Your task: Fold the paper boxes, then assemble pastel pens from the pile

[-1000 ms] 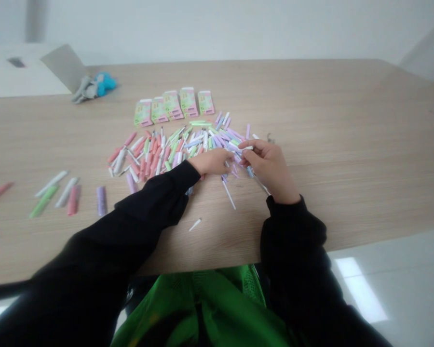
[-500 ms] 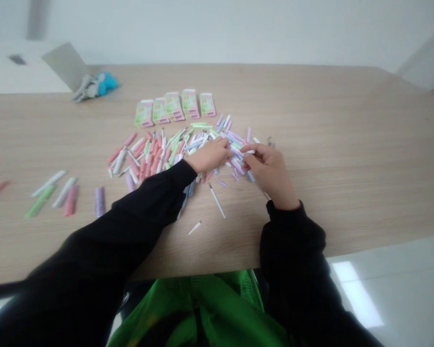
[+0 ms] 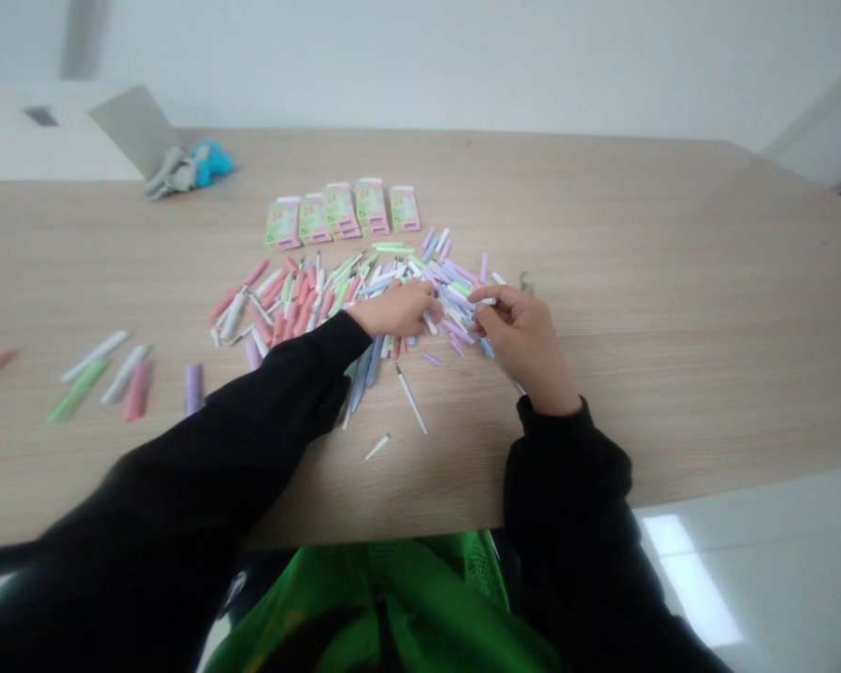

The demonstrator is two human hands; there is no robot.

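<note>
A heap of pen parts (image 3: 301,304) in pink, white, green, purple and blue lies on the table. Over its right half my left hand (image 3: 401,308) reaches in, with its fingers closed on a small white pen piece (image 3: 430,322). At the right edge of the heap, my right hand (image 3: 519,332) pinches a short white pen cap (image 3: 487,301) between thumb and forefinger. Nearer to me lie a thin white stick with a dark tip (image 3: 411,399) and a small white tapered piece (image 3: 377,447).
Several small pink-green boxes (image 3: 283,224) stand in a row behind the heap. Separate pens lie at the left, among them a green pen (image 3: 78,391) and a purple one (image 3: 193,388). A grey and blue cloth-like bundle (image 3: 210,163) sits by a white box (image 3: 49,140).
My left hand has drawn slightly left and towards me, and a white piece now shows at its fingers. The thin white stick has shifted a little. My right hand keeps its pinch.
</note>
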